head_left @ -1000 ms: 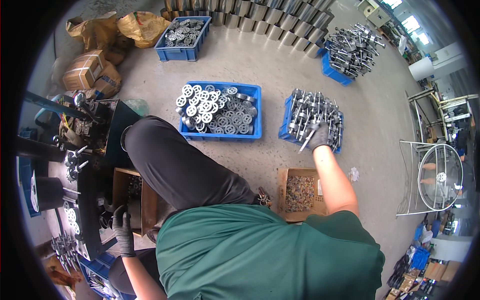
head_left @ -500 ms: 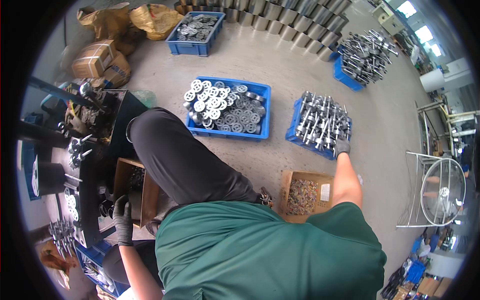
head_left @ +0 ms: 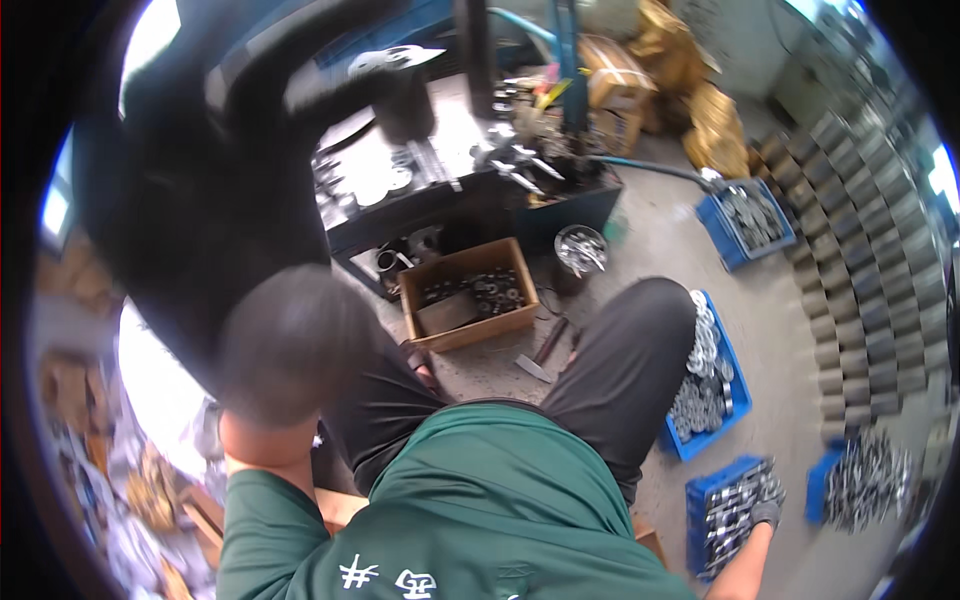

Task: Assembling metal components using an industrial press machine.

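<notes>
My right hand (head_left: 767,513), in a grey glove, is at the right side of a blue crate (head_left: 712,482) filled with metal shafts with round hubs (head_left: 735,525). It touches or nearly touches the shafts; its fingers are too small and partly hidden to read. My left hand (head_left: 292,345), in a dark glove, is raised close to the camera at left. It is smeared by motion, in front of a large black machine part (head_left: 180,230). Whether it grips that part cannot be made out.
A workbench (head_left: 470,205) with metal parts stands ahead. Beneath it sits a cardboard box (head_left: 470,333) of small rings, beside a bucket (head_left: 580,250) and a hammer (head_left: 545,355). To the right are blue crates of discs (head_left: 740,385) and stacked metal cylinders (head_left: 860,290).
The view has swung left toward the workbench. My left hand has risen from beside the cardboard box to near the black machine part. My right hand stays at the shaft crate.
</notes>
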Tool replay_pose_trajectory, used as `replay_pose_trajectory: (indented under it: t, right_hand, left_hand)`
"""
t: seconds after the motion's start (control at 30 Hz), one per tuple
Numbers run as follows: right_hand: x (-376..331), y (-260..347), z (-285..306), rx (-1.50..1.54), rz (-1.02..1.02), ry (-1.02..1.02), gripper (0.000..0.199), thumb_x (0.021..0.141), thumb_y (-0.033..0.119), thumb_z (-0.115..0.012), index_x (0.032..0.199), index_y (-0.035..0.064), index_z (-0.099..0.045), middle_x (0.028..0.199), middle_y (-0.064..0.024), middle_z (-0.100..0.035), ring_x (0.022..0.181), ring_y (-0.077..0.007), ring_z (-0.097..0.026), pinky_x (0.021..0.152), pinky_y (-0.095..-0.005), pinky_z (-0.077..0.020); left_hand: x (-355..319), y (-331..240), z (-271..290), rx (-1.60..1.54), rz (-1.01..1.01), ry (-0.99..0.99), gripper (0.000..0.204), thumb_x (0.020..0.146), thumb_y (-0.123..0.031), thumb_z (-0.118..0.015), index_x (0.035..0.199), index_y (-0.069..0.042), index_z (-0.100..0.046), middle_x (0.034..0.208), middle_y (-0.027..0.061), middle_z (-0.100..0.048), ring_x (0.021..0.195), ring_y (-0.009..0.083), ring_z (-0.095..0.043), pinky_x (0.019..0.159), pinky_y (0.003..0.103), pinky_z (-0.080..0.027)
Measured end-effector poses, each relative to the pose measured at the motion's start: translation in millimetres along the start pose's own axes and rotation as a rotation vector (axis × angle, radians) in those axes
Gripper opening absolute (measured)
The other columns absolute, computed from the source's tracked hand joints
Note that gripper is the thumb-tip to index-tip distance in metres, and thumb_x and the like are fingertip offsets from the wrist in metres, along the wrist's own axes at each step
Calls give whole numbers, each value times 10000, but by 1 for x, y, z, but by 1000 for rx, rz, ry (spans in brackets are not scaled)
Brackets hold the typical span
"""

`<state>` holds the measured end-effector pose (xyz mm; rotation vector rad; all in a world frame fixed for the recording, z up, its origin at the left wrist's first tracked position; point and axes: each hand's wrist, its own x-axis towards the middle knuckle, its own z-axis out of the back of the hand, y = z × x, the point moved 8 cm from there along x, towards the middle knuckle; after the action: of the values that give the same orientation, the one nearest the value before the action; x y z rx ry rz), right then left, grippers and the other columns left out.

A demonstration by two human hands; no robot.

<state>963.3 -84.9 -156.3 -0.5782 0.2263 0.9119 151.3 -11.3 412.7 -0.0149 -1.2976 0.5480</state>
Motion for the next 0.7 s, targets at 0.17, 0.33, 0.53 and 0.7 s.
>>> replay_pose_trajectory:
  t: [0.17, 0.33, 0.53, 0.7]
  right_hand:
    - [4, 180, 259, 689, 623, -465, 222, 911, 171, -682, 1008, -27, -710, 967, -255, -725, 896, -399, -707, 823, -454, -540]
    - [-242, 363, 440, 765, 1327, -821, 139, 911, 53, -674, 1029, -20, -688, 977, -183, -674, 907, -333, -665, 827, -395, -529]
    - [-436, 484, 497, 450, 1961, -700, 278, 706, 84, -791, 970, 48, -712, 954, -141, -721, 889, -357, -686, 814, -464, -557]
    - [-456, 565, 494, 416, 2136, -526, 210, 825, 173, -769, 1000, 71, -714, 983, -158, -708, 927, -363, -677, 804, -446, -559]
  left_hand:
    - [-40, -27, 110, 26, -110, -178, 889, 913, -435, -763, 1601, -100, -310, 1630, 260, -296, 1352, 512, -489, 1080, 579, -490]
    - [-51, -26, 126, 95, -68, -267, 879, 914, -429, -764, 1595, -100, -317, 1623, 257, -308, 1348, 496, -497, 1075, 575, -494]
    - [-5, -28, 196, 263, -238, -367, 866, 915, -421, -764, 1588, -100, -325, 1615, 254, -323, 1343, 478, -507, 1070, 570, -499]
    - [19, -60, 228, 401, -405, -487, 856, 916, -415, -765, 1582, -100, -332, 1608, 251, -336, 1339, 462, -514, 1065, 566, -503]
